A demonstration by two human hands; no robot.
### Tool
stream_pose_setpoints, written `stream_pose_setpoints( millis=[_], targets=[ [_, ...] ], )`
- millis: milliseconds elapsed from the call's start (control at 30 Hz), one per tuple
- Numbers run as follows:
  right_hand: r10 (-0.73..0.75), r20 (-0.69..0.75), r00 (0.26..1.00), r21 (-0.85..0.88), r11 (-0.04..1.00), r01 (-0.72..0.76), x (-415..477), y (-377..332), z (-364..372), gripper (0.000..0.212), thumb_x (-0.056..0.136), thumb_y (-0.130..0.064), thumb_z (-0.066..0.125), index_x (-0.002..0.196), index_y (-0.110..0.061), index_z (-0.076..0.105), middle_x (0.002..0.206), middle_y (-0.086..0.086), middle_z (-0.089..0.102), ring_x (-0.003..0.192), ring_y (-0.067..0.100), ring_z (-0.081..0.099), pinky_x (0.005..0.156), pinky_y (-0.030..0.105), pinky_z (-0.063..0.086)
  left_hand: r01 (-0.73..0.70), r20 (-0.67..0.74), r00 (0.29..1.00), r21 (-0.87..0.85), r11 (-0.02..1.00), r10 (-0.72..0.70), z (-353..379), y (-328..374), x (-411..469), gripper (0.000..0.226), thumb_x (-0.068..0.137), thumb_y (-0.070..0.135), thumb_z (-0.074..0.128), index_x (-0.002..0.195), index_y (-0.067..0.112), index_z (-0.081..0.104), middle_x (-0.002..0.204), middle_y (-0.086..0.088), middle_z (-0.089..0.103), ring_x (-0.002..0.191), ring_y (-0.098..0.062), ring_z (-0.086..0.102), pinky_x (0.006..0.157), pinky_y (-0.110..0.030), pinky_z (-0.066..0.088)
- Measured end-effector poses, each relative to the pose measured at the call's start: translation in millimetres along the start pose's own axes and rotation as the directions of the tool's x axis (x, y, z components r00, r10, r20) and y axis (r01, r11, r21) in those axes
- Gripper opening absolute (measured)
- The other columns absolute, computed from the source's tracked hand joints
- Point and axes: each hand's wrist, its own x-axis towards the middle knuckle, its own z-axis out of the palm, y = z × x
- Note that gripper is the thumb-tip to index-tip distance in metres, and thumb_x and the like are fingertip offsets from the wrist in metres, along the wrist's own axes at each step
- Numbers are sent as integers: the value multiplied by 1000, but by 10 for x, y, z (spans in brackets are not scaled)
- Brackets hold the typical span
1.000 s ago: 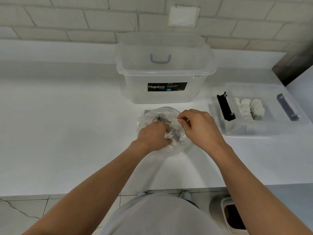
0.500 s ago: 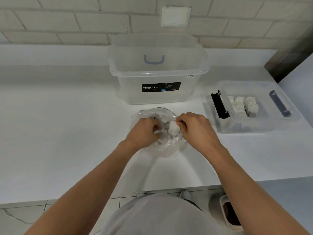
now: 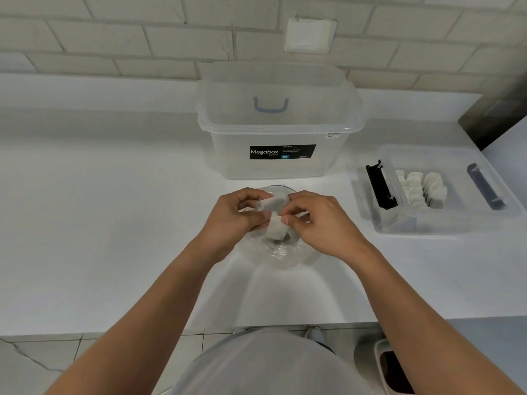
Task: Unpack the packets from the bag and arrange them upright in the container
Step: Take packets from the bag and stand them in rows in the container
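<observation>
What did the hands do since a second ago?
The left hand lifted out of the clear bag; with the right hand it now pinches white packets just above it. The Megabox bin, the small container and its upright packets stayed put.

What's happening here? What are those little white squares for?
A person at a white counter is unpacking. The left grip and right grip together hold small white packets just above a clear plastic bag. To the right, a low clear container already has rows of packets standing upright in it. The big Megabox tub behind the bag isn't being touched.
</observation>
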Motion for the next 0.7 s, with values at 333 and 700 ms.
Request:
stream_pose_setpoints(
  millis=[333, 700],
  targets=[
    [14, -102, 995, 20, 1000, -12, 42, 60, -49, 9, 91, -15, 71, 91, -22, 77, 92, -14, 71, 83, 5, 66, 83, 26, 55, 41, -33, 999, -44, 998, -42, 0, 42, 28, 24, 83, -5, 77, 104, 6, 73, 89, -10, 67, 84, -25, 72, 93, -44, 59],
    [99, -77, 992, 94, 991, -91, -17, 126, 41, 11, 90, -16, 72, 90, -25, 77, 95, -15, 75, 84, 2, 70, 86, 27, 57, -96, -125, 985, 177, 980, 119, 24, 168, 48, 8, 89, 14, 76, 95, 16, 81, 85, -6, 78, 83, -28, 75, 90, -44, 60]
  ],
)
